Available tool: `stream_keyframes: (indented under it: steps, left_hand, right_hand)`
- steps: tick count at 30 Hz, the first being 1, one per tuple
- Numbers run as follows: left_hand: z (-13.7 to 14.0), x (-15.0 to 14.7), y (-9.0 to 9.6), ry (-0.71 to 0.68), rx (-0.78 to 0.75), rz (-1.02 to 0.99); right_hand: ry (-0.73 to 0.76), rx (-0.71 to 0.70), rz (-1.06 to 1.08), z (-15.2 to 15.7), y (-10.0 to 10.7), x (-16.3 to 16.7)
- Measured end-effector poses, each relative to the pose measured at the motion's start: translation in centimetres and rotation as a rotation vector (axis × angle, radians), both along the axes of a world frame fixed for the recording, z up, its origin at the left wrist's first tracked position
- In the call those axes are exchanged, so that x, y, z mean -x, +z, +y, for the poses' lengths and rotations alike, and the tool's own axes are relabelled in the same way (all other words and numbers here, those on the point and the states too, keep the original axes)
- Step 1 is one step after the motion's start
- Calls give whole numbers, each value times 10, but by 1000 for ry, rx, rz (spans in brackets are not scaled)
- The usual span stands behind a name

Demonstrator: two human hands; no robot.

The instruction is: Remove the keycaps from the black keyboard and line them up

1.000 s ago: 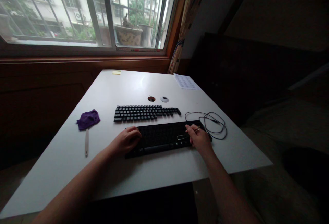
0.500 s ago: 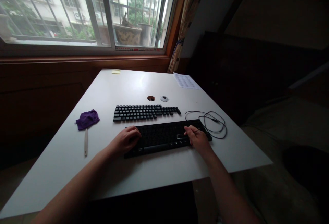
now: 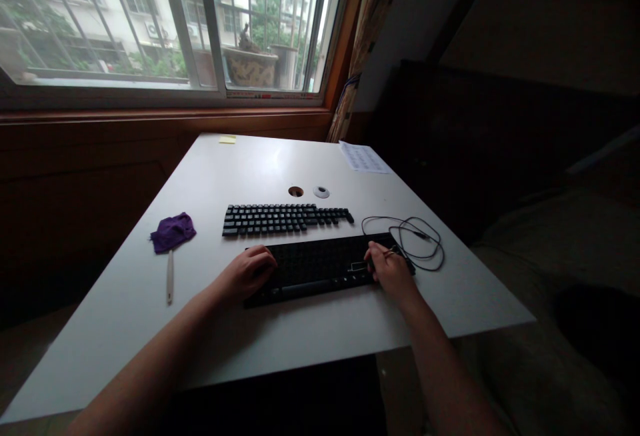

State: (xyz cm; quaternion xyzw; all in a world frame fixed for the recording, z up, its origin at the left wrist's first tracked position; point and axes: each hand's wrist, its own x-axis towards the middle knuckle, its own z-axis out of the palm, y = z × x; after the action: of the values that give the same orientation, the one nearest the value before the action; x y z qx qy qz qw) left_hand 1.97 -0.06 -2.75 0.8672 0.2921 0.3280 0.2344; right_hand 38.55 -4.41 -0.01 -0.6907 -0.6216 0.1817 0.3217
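The white bench [image 3: 300,339] carries a black keyboard [image 3: 315,259] near its front edge. Just beyond lie rows of loose keycaps [image 3: 280,219], with a looped cable [image 3: 421,235] to the right. The left hand [image 3: 251,269] curls at the keyboard's left end; whether it grips, I cannot tell. The right hand [image 3: 391,269], closed, grips a small wire tool [image 3: 358,263] over the keyboard's right part.

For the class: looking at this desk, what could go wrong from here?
1. The rows of keycaps sit just beyond the keyboard, so a careless reach could jumble them.
2. The open hole lies close behind those rows; a knocked piece might drop in.
3. The looped cable lies beside the right hand and might get snagged.
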Motion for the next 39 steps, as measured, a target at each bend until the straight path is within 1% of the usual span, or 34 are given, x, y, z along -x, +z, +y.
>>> stream_keyframes:
  steps: [4,9,18,23,30,35,39]
  left_hand:
    - [1,0,-1,-6,-2,5]
    - [0,1,-1,-2,-2,6]
    - [1,-1,-2,5,-4,-2]
    - [-1,0,1,12,5,7]
    - [0,1,-4,22,-12,19]
    - [1,0,-6,21,-28,26]
    - [1,-1,-5,21,-47,23]
  right_hand:
    - [-68,5,72,-1,-5,4]
    - [-101,-34,60,-3,-11,11]
    - [-57,-53,71,-3,-16,15]
    - [-1,-82,-2,-4,-18,20]
    - [76,-18,-15,-5,-7,15]
    - [136,-11,-154,-6,-3,14]
    - [144,-8,-181,-5,-3,14]
